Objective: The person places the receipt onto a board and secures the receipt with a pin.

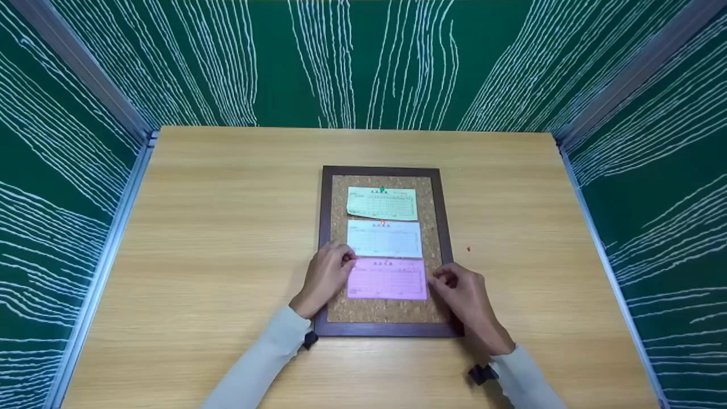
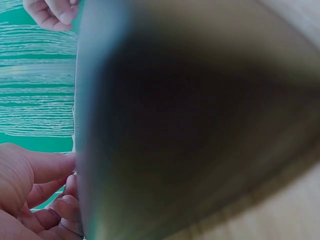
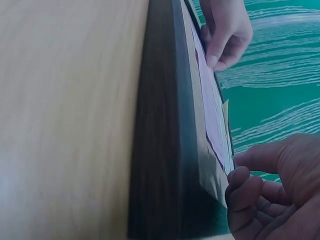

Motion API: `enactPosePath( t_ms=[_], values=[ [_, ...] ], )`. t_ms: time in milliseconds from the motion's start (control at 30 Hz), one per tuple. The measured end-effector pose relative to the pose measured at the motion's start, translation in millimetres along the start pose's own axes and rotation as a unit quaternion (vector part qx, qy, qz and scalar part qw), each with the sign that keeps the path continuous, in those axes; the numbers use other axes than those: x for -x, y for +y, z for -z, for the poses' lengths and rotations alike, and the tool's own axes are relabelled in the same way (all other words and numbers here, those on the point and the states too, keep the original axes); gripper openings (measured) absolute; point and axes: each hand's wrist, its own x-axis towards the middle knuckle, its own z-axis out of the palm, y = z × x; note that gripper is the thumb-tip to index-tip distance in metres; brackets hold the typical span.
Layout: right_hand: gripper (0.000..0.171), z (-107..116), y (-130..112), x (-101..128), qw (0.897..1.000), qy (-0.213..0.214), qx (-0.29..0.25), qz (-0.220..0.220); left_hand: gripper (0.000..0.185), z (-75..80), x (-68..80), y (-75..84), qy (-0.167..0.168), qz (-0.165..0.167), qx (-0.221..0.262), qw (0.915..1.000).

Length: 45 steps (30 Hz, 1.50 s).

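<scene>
Table (image 1: 216, 227) of pale wood grain, walled on three sides by green panels (image 1: 62, 187) streaked with white lines. Left hand (image 1: 326, 275) lying over the left rail of a dark brown wooden frame with a cork board inside (image 1: 431, 204), fingers curled, tips touching the upper left corner of a pink printed paper slip (image 1: 387, 278); fingertip (image 3: 212, 61) seen pressing on that edge from the right wrist view. Impossible to tell whether the corner is pinched or only pressed. Left wrist view almost wholly filled by the blurred dark frame rail. On the cork, top to bottom: a pale green printed slip (image 1: 381, 203) under a green pushpin (image 1: 382, 190), a white printed slip (image 1: 384, 239) under a red pushpin (image 1: 383, 223), then the pink slip lowest. Right hand (image 1: 463, 292) at the pink slip's right edge, over the right rail, fingers loosely curled, nothing visibly gripped. Further right, well apart on bare table, a small red pushpin (image 1: 468, 248).
</scene>
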Motion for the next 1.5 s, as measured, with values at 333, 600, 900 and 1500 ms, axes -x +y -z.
enactPosePath(
  t_ms=[333, 600, 900, 1500],
  values=[
    [0.006, 9.9, 7.6, -10.6, 1.0, 0.011, -0.022, -0.005, 0.007, -4.1, 0.3, -6.1, 0.014, -0.014, 0.01, 0.9998],
    [0.009, 15.6, 11.9, -20.2, 1.0, 0.021, -0.013, -0.012, 0.005, -2.7, 0.2, -4.9, 0.01, -0.007, 0.027, 0.9996],
    [0.006, 22.4, 18.2, -29.5, 0.998, 0.051, -0.01, 0.018, 0.006, -18.5, -3.1, -29.1, 0.024, -0.035, 0.062, 0.9972],
    [0.012, 29.8, 34.0, -46.0, 0.997, 0.078, 0.003, 0.003, 0.028, 15.3, 18.1, -13.5, -0.024, -0.111, 0.032, 0.993]
  ],
)
